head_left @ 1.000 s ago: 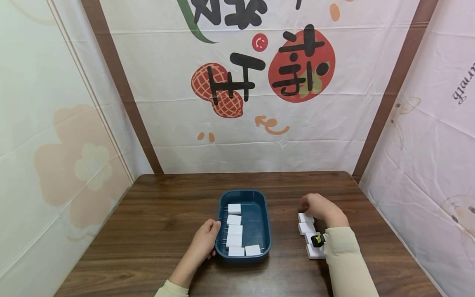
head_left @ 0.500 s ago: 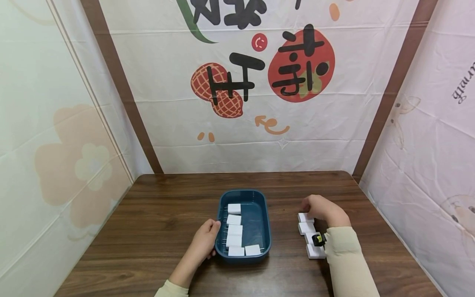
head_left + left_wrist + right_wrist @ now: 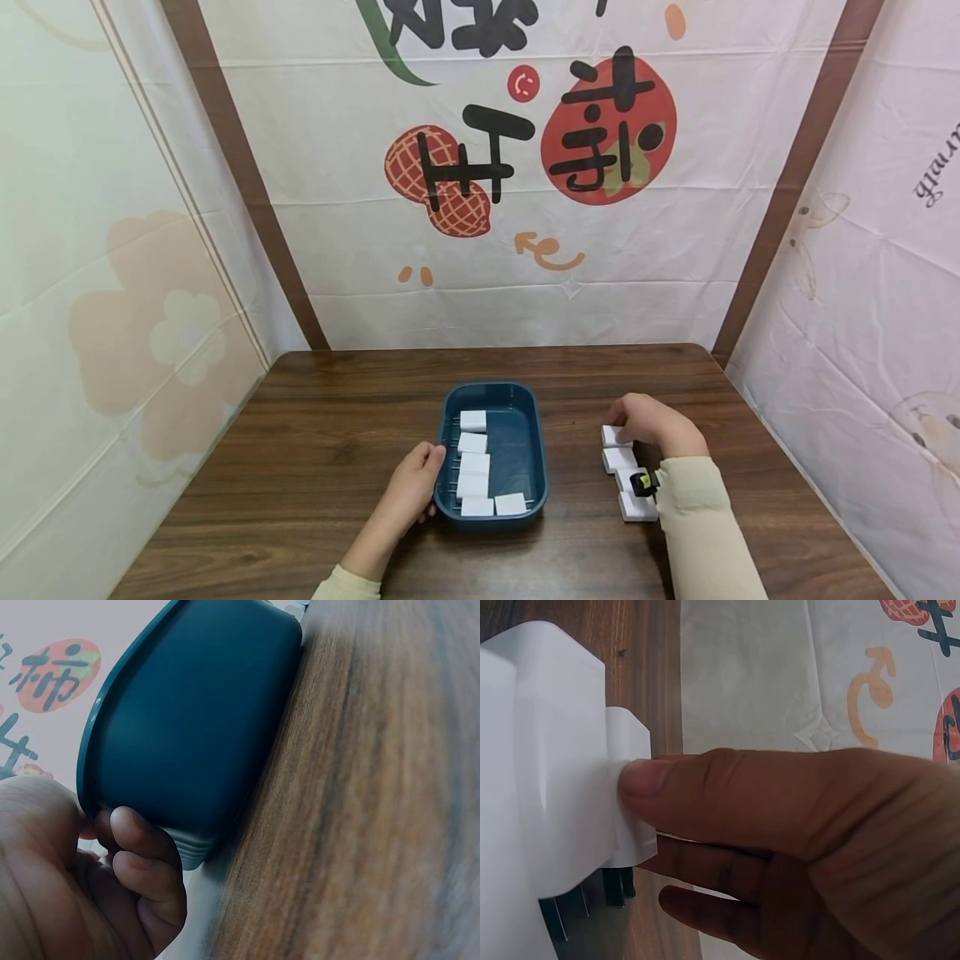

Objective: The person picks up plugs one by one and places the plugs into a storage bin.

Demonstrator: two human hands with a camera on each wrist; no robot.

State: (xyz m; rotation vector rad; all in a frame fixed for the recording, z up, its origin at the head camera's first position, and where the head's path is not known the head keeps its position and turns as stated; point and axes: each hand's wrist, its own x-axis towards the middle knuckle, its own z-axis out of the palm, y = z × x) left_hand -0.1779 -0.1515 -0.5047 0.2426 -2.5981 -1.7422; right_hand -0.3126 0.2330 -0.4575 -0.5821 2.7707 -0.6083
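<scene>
My left hand holds the left rim of a dark blue tray, thumb on top and fingers curled beneath the rim in the left wrist view. Several white power adapters lie in the tray, mostly in a column along its left wall, metal prongs pointing left; one at the near end points its prongs right. My right hand pinches the farthest white power adapter of a row on the table, its thumb against the broad side and the fingers behind. Dark prongs show below it in the right wrist view.
More white power adapters stand in the row nearer me, partly covered by the right wrist and its small black camera. All rest on a brown wooden table, with printed white curtains at the back and sides.
My right hand has come down slightly onto the farthest adapter, which now sits a touch farther away. The left hand and tray have stayed put.
</scene>
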